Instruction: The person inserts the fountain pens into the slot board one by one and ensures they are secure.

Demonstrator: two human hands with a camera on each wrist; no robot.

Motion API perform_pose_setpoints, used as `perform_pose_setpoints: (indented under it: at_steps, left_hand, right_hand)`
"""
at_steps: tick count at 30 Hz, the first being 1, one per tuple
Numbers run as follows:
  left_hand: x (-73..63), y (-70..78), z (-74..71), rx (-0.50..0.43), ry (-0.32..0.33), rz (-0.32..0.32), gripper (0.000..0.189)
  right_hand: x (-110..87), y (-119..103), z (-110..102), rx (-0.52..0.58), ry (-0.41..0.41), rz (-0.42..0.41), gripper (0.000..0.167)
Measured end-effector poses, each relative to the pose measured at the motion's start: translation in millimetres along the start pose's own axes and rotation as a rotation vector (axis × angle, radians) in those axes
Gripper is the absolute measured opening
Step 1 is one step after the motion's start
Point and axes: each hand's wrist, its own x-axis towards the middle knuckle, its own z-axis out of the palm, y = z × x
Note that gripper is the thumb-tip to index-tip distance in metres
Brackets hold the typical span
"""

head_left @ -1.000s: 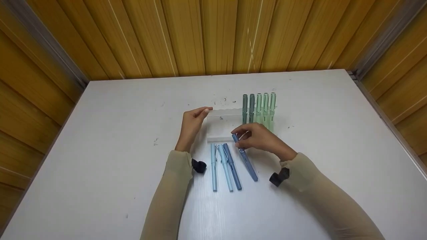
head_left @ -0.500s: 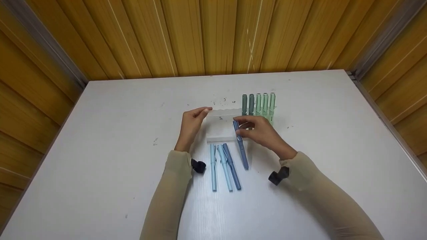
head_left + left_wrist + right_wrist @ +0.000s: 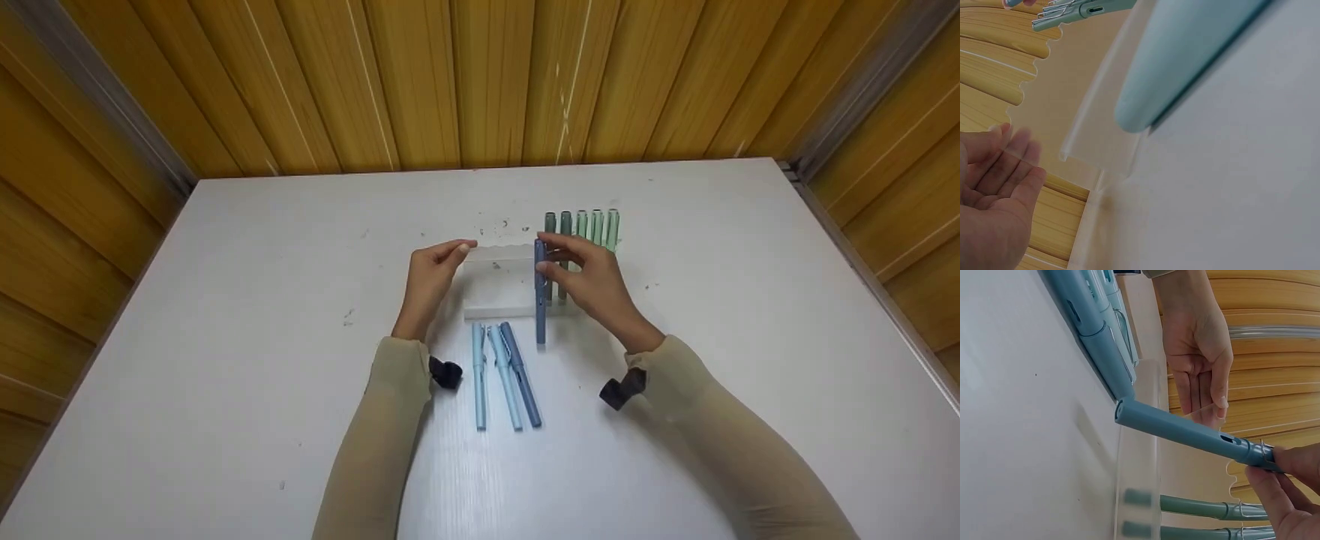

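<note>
Right hand (image 3: 589, 274): thumb and fingers closed in a pinch on the clip end of a slate-blue pen (image 3: 541, 300).
Held pen: smooth matte barrel, slotted window, wire clip; up off the table in front of the holder, left of the green row. Can't tell if its lower end touches the holder.
Left hand (image 3: 436, 274): thumb and fingertips pinching the holder's back-panel corner.
Pen holder (image 3: 499, 311): clear plastic, scalloped top edge, frosted low front trough.
Green pens (image 3: 565, 234): two dark, three light, side by side in the right part.
Loose pens: two pale-blue pens (image 3: 480, 386) and a second slate-blue pen (image 3: 523, 379), flat on the white table (image 3: 247, 337) before the trough.
Blocking: right hand hides the light-green lower ends in head view; a pale-blue barrel fills much of left-wrist view.
Backdrop: yellow wood-grain panels (image 3: 487, 82).
</note>
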Motion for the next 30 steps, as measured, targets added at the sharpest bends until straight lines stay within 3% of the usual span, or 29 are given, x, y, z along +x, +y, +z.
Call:
perform_pose_setpoints:
  at_steps: [16,30]
  left_hand:
    - [0.6,0.1,0.6,0.014,0.018,0.035,0.023]
    - [0.1,-1.7,0.9,0.012,0.015,0.026,0.023]
  right_hand:
    - [9.9,0.0,1.3,0.028,0.157,-0.096,0.040]
    - [12.2,-1.1,5.2,0.048,0.222,-0.197,0.038]
